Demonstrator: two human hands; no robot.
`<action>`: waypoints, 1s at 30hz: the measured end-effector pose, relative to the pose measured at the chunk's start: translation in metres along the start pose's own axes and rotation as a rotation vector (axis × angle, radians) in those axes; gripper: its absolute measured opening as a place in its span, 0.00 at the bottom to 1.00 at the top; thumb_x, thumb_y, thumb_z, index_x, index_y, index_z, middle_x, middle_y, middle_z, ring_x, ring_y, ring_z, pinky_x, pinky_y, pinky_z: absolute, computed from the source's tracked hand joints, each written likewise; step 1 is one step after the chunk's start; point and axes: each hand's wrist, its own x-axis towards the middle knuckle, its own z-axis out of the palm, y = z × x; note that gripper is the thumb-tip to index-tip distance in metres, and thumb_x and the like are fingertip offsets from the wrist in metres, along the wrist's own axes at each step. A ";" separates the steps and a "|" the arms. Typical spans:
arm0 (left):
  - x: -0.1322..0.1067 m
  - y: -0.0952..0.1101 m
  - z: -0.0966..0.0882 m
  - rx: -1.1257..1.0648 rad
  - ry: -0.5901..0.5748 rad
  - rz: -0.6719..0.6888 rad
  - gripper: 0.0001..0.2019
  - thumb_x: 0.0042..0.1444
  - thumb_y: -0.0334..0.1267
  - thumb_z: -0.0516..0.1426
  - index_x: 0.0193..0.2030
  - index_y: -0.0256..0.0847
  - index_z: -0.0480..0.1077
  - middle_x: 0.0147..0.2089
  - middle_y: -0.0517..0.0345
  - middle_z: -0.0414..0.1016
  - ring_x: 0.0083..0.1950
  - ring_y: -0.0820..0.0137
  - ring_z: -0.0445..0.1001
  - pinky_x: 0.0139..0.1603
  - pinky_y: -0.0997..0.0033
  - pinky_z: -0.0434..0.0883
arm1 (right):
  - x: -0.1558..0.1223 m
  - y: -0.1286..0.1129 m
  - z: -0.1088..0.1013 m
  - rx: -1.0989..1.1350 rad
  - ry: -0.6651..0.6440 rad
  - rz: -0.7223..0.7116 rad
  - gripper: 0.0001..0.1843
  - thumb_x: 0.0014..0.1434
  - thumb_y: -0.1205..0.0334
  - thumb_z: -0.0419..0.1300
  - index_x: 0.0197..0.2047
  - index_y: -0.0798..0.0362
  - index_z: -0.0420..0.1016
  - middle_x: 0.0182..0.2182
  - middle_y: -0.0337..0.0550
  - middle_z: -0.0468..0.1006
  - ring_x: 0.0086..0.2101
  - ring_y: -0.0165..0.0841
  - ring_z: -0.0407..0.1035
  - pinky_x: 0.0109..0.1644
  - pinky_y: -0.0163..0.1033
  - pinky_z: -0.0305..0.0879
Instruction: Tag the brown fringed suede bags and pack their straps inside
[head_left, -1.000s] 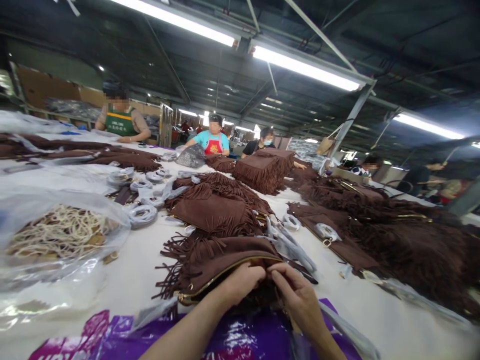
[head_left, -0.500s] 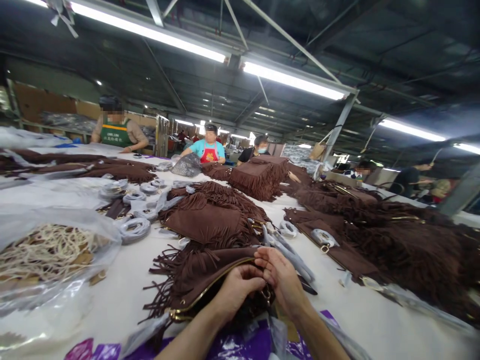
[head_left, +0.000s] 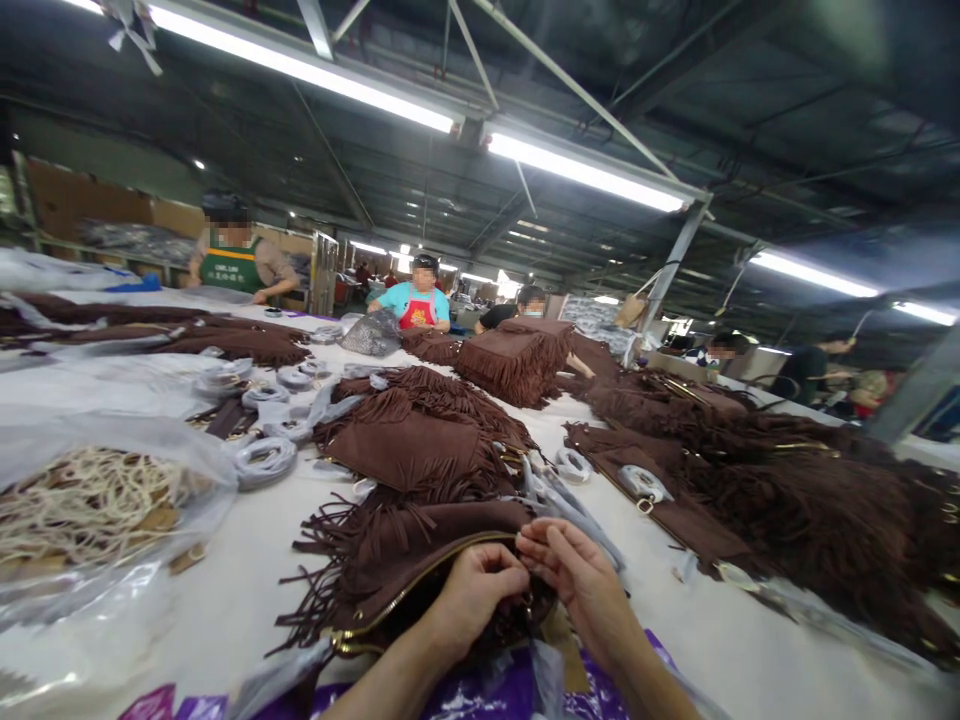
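A brown fringed bag (head_left: 401, 545) lies in front of me, its gold zipper (head_left: 390, 603) undone so the dark inside shows. My left hand (head_left: 480, 592) is over the opening with thumb and fingers pinched together. Close beside it, my right hand (head_left: 581, 580) pinches at the bag's right end, fingertips almost meeting those of the left. What lies between the fingertips is too small to make out. Below the hands is a small metal clasp (head_left: 528, 608), partly hidden. Purple plastic (head_left: 480, 690) lies under the bag at the near edge.
More fringed bags (head_left: 405, 450) are piled just beyond, with a larger heap (head_left: 810, 510) at right. Coiled wrapped straps (head_left: 266, 460) lie left of centre. A clear plastic bag of cream cords (head_left: 97, 500) is at left. Several co-workers (head_left: 421, 300) are across the table.
Both hands stay at the bag's right end. My right hand has shifted slightly right and down, its fingers a little farther from the left hand. The view has tilted slightly.
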 end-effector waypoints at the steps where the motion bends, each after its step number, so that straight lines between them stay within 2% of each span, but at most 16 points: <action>1: 0.000 0.000 0.001 0.001 -0.004 -0.001 0.09 0.39 0.40 0.61 0.23 0.37 0.67 0.20 0.65 0.65 0.22 0.77 0.59 0.26 0.74 0.57 | -0.001 0.001 -0.004 -0.061 -0.007 -0.012 0.21 0.46 0.45 0.73 0.35 0.52 0.80 0.34 0.45 0.82 0.37 0.38 0.76 0.44 0.40 0.71; 4: -0.001 0.001 0.002 0.024 -0.007 0.012 0.10 0.39 0.41 0.61 0.22 0.38 0.66 0.19 0.65 0.64 0.21 0.77 0.58 0.25 0.74 0.56 | -0.004 0.002 -0.009 -0.248 -0.040 -0.061 0.22 0.47 0.43 0.72 0.37 0.51 0.81 0.33 0.46 0.82 0.37 0.40 0.76 0.46 0.43 0.70; 7: -0.001 0.001 0.003 0.057 -0.011 0.030 0.12 0.39 0.43 0.61 0.21 0.38 0.66 0.19 0.65 0.63 0.21 0.77 0.58 0.24 0.74 0.55 | -0.004 0.000 -0.004 -0.401 -0.073 -0.140 0.21 0.49 0.42 0.69 0.39 0.49 0.83 0.35 0.46 0.83 0.40 0.42 0.75 0.49 0.43 0.68; 10: -0.002 0.000 0.004 0.060 -0.030 0.055 0.15 0.41 0.46 0.62 0.20 0.38 0.64 0.18 0.65 0.62 0.20 0.78 0.56 0.23 0.74 0.54 | -0.005 -0.003 0.006 -0.468 -0.096 -0.221 0.18 0.50 0.42 0.69 0.35 0.48 0.84 0.33 0.44 0.83 0.37 0.41 0.74 0.45 0.40 0.68; 13: -0.002 0.000 0.003 0.038 -0.045 0.075 0.15 0.42 0.46 0.62 0.20 0.38 0.63 0.18 0.66 0.61 0.20 0.79 0.55 0.23 0.75 0.53 | -0.005 -0.001 0.009 -0.464 -0.086 -0.251 0.17 0.50 0.43 0.69 0.30 0.49 0.83 0.28 0.42 0.81 0.32 0.38 0.73 0.39 0.38 0.69; 18: 0.000 0.000 0.001 0.005 -0.054 0.031 0.07 0.40 0.38 0.60 0.24 0.36 0.67 0.22 0.63 0.68 0.22 0.77 0.64 0.26 0.75 0.62 | -0.002 0.011 -0.010 -0.281 0.024 -0.127 0.21 0.49 0.41 0.69 0.36 0.50 0.82 0.32 0.45 0.83 0.36 0.41 0.75 0.45 0.43 0.70; 21: 0.000 0.001 0.002 -0.050 -0.031 0.001 0.08 0.39 0.37 0.58 0.27 0.36 0.68 0.24 0.59 0.73 0.23 0.74 0.69 0.26 0.74 0.66 | -0.001 0.018 -0.024 -0.200 0.048 -0.075 0.21 0.46 0.43 0.72 0.37 0.50 0.82 0.33 0.48 0.84 0.38 0.43 0.76 0.47 0.45 0.69; 25: -0.001 0.002 0.004 -0.068 -0.033 -0.007 0.11 0.39 0.37 0.58 0.32 0.35 0.70 0.25 0.58 0.75 0.23 0.73 0.71 0.26 0.74 0.67 | -0.004 0.020 -0.032 -0.186 0.029 -0.050 0.20 0.45 0.47 0.74 0.38 0.50 0.81 0.32 0.48 0.84 0.35 0.42 0.77 0.45 0.44 0.69; 30: 0.000 0.002 0.003 -0.041 -0.011 -0.015 0.09 0.39 0.39 0.59 0.26 0.35 0.70 0.21 0.60 0.72 0.21 0.76 0.68 0.25 0.75 0.66 | -0.008 0.018 -0.035 -0.170 0.017 -0.050 0.17 0.46 0.49 0.73 0.34 0.50 0.79 0.30 0.45 0.84 0.34 0.40 0.77 0.42 0.41 0.70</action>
